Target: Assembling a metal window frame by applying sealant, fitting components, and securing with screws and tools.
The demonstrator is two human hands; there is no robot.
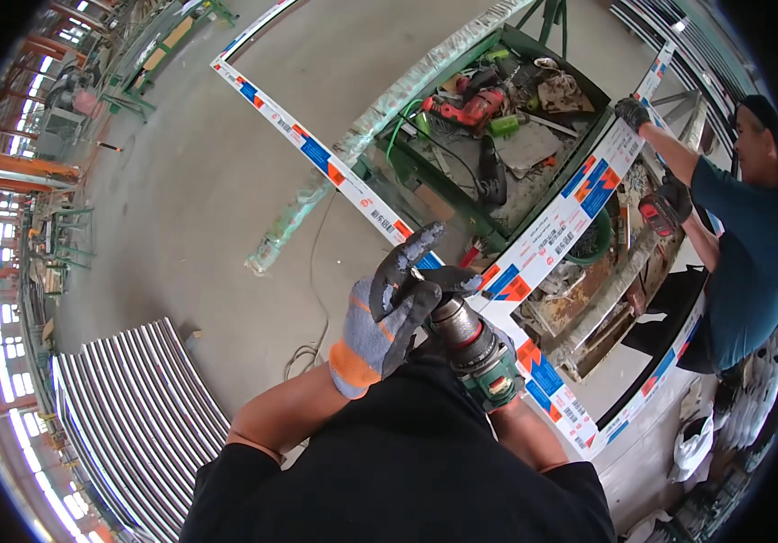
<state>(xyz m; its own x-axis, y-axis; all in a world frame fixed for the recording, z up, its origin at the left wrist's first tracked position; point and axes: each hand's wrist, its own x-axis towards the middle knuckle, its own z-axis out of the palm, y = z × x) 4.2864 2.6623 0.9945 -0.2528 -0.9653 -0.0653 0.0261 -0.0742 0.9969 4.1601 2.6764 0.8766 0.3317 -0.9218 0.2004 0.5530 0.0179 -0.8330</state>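
Observation:
A green cordless drill (497, 385) with a metal chuck (454, 326) points away from me, over the corner of a frame wrapped in printed white, blue and orange film (534, 244). My right hand (508, 348) grips the drill and is mostly hidden behind its body. In a grey and orange glove with dark fingertips, my left hand (380, 321) is at the front of the chuck. Its fingers bend together round a small pale piece too small to name, and one finger sticks up.
Under the frame, a green bench tray (579, 77) holds a red power tool (470, 110) and scraps. At right a co-worker (742, 244) holds a red drill (657, 215), one gloved hand on the frame. Striped metal profiles (144, 389) lie at lower left; a cable (321, 308) crosses the floor.

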